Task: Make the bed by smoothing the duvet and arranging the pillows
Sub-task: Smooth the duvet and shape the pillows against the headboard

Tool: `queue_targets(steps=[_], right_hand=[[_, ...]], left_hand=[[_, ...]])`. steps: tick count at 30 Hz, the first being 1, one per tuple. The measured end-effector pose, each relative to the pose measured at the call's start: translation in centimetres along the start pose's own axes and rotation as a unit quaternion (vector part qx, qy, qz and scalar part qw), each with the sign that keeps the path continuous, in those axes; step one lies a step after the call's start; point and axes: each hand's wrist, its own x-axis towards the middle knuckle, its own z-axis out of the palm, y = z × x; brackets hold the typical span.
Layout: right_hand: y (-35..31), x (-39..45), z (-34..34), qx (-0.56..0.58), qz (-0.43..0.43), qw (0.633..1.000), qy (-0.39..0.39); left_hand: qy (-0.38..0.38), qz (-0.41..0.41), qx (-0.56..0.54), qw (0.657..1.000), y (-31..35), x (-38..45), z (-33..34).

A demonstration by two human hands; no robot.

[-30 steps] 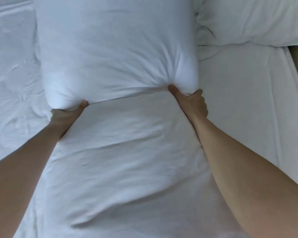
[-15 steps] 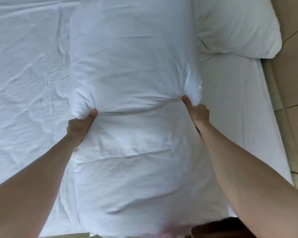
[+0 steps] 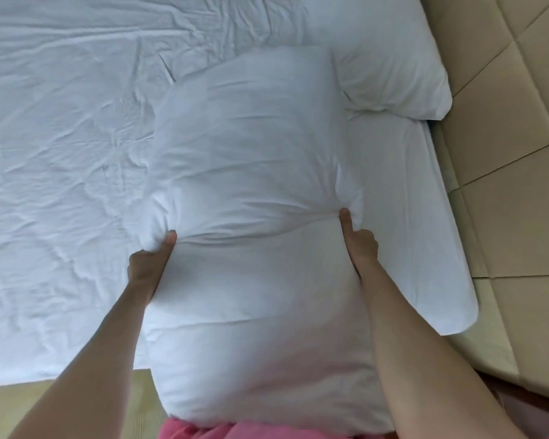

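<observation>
Head view: both hands, left hand point(image 3: 146, 264) and right hand point(image 3: 363, 245), clench the pillow point(image 3: 251, 185) mid-frame. It's pulled back off the bed point(image 3: 61, 153); placement pending.

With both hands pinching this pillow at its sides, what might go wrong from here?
1. The left hand and right hand pinch only bunched fabric at the held pillow's sides; either grip might slip.
2. Its far corner lies against the second pillow, which could get shoved.
3. Setting it down may add creases to the wrinkled sheet.
</observation>
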Motion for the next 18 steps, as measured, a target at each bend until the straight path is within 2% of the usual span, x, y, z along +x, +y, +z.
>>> queue_targets(steps=[7,12,18], right_hand=[[2.9,-5.8,-4.7,0.097,-0.005,0.993,0.063],[5.3,-7.6,-9.0,0.153,-0.010,0.982,0.107],[8.3,-7.4,-14.8,0.184,-0.002,0.969,0.166]], left_hand=[[0.048,0.074,-0.002,0.996,0.8,-5.4,0.2],[0.040,0.119,-0.030,0.992,2.2,-9.3,2.4],[0.007,0.136,-0.093,0.986,4.5,-13.7,7.4]])
